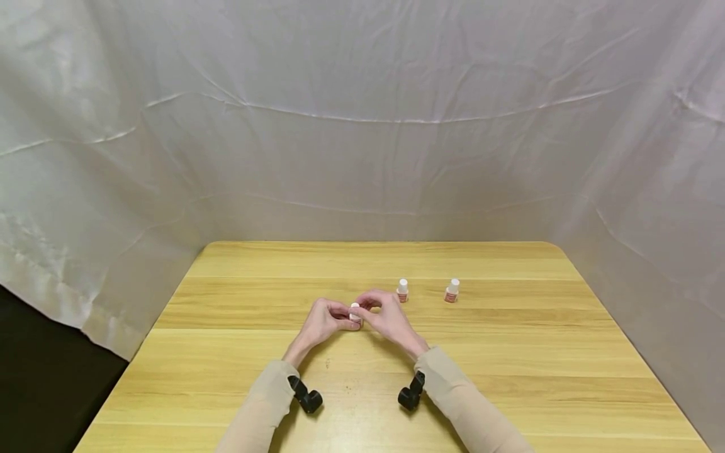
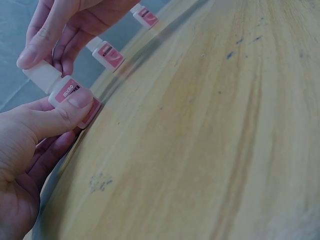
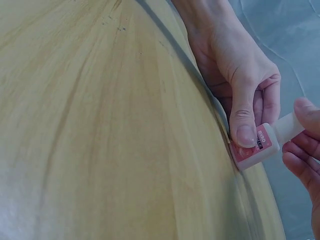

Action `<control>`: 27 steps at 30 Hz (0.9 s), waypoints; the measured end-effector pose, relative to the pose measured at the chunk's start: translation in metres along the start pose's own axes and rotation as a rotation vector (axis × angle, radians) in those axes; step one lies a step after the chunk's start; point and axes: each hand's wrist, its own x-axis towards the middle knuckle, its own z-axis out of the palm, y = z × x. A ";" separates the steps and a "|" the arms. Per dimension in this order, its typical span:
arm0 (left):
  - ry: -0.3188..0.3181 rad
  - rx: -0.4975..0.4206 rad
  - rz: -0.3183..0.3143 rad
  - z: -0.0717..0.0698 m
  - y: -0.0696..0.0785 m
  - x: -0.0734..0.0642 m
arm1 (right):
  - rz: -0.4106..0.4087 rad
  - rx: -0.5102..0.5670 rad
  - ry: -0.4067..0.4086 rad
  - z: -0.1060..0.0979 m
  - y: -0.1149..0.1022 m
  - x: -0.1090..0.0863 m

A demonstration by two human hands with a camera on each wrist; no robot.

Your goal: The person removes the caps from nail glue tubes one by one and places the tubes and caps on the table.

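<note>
A small white bottle [image 2: 60,90] with a pink label stands upright on the wooden table between both hands. My left hand [image 1: 323,323] grips its body low down, the thumb lying across the label. With thumb and fingers, my right hand [image 1: 389,316] pinches the bottle's white cap [image 3: 289,127] from the other side. The cap sits at the bottle's neck; whether it is loose I cannot tell. In the left wrist view, part of the right hand [image 2: 65,30] shows above the cap.
Two similar bottles with white caps stand farther back: one bottle [image 1: 403,290] just beyond the right hand, another bottle [image 1: 452,290] to its right. The wooden table [image 1: 510,352] has small dark marks near its front. Pale curtains [image 1: 362,157] hang behind it and at the sides.
</note>
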 end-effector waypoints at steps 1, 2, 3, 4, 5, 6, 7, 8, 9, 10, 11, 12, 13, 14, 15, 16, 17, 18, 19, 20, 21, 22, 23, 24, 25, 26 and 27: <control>0.001 -0.003 -0.002 0.000 0.000 0.000 | 0.001 -0.005 0.002 0.000 0.000 0.000; 0.001 -0.004 -0.009 0.000 0.000 0.000 | -0.003 -0.009 0.003 0.000 0.000 0.000; 0.001 -0.006 -0.011 0.000 0.000 0.000 | -0.006 -0.012 0.003 0.000 0.000 0.000; 0.000 -0.008 -0.012 0.000 0.000 0.000 | -0.008 -0.013 0.001 0.000 0.000 0.000; 0.000 -0.010 -0.009 0.000 0.000 0.000 | -0.012 -0.014 -0.003 0.000 0.000 0.000; -0.002 -0.013 -0.012 0.000 0.000 0.000 | -0.010 -0.011 -0.008 0.000 -0.001 0.000; -0.003 -0.015 -0.019 -0.001 0.000 0.001 | -0.008 -0.005 -0.018 0.000 -0.001 -0.001; -0.006 -0.015 -0.021 -0.001 0.000 0.000 | -0.004 0.001 -0.029 0.000 -0.001 -0.001; -0.006 -0.015 -0.022 -0.001 0.000 0.001 | 0.002 0.004 -0.040 0.000 -0.001 -0.001; -0.007 -0.014 -0.022 -0.001 0.000 0.001 | 0.011 0.011 -0.051 0.000 -0.001 -0.001; -0.007 -0.011 -0.023 -0.001 0.000 0.001 | 0.020 0.018 -0.062 -0.001 -0.002 -0.002; -0.007 -0.007 -0.025 -0.001 0.000 0.001 | 0.033 0.025 -0.072 -0.001 -0.002 -0.002; -0.006 -0.003 -0.024 -0.001 0.000 0.000 | 0.041 0.026 -0.081 -0.001 -0.004 -0.002; -0.005 0.000 -0.020 -0.001 0.000 0.000 | 0.044 0.032 -0.086 -0.002 -0.005 -0.002; -0.004 0.003 -0.019 -0.001 0.000 0.000 | 0.050 0.040 -0.090 -0.003 -0.007 -0.002; -0.005 0.005 -0.015 -0.001 0.001 0.000 | 0.054 0.060 -0.094 -0.003 -0.011 -0.003; -0.007 0.004 -0.010 -0.001 0.001 0.000 | 0.050 0.076 -0.097 -0.005 -0.015 -0.003; -0.009 0.000 -0.006 -0.001 0.000 0.000 | 0.045 0.090 -0.099 -0.006 -0.019 -0.003; -0.013 -0.007 -0.002 -0.001 -0.001 0.000 | 0.038 0.102 -0.098 -0.007 -0.023 -0.003; -0.014 -0.014 0.002 -0.001 -0.002 0.000 | 0.033 0.114 -0.093 -0.008 -0.027 -0.004; -0.015 -0.023 0.004 -0.001 -0.003 0.000 | 0.035 0.117 -0.086 -0.009 -0.031 -0.004; -0.014 -0.031 0.007 0.000 -0.007 0.001 | 0.029 0.114 -0.077 -0.010 -0.034 -0.004; -0.011 -0.032 0.007 0.001 -0.010 0.002 | 0.025 0.102 -0.064 -0.010 -0.036 -0.004; -0.005 -0.029 0.004 0.002 -0.014 0.003 | 0.022 0.089 -0.049 -0.010 -0.038 -0.004; 0.001 -0.023 -0.001 0.002 -0.018 0.004 | 0.020 0.079 -0.036 -0.010 -0.038 -0.004; 0.008 -0.016 -0.006 0.003 -0.022 0.005 | 0.018 0.069 -0.025 -0.010 -0.039 -0.004; 0.014 -0.009 -0.012 0.004 -0.025 0.006 | 0.014 0.065 -0.018 -0.010 -0.038 -0.004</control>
